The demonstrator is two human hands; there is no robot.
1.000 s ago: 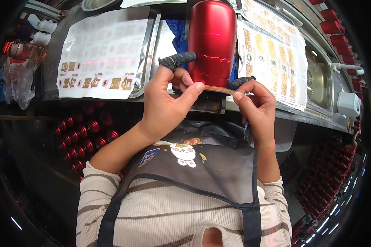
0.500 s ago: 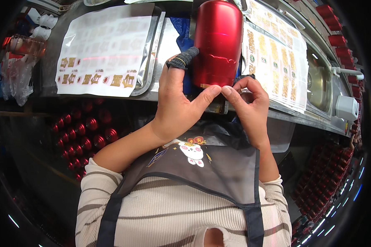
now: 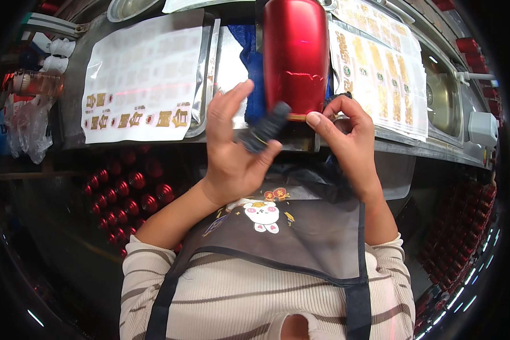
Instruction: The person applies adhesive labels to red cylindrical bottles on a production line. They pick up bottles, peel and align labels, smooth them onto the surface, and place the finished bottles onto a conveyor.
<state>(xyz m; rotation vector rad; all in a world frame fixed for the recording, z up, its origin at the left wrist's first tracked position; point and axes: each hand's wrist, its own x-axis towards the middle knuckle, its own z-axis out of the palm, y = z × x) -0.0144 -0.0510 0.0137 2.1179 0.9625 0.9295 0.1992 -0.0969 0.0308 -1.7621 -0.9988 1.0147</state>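
Observation:
A glossy red bottle-shaped vessel (image 3: 296, 56) lies before me with its narrower, gold-edged end toward me. A blue cloth (image 3: 255, 73) shows beside it. My right hand (image 3: 352, 139) has its thumb at the near right corner of the vessel, its forefinger curled close by; the fingertips behind are partly hidden. Left of the near end, my left hand (image 3: 232, 153) is raised with fingers apart and holds nothing I can see. A dark finger cover (image 3: 266, 129) on it is blurred by motion.
Left, a white sheet of gold decals (image 3: 139, 90) lies on a metal tray (image 3: 203, 116). More decal sheets (image 3: 379, 85) lie right, before a metal sink (image 3: 439, 105). Rows of red vessels (image 3: 122, 195) stand below the bench. A clear plastic bag (image 3: 37, 133) sits far left.
My left hand has come off the red vessel and moved left and down, its fingers spreading. My right hand stays at the near end. The view has shifted slightly.

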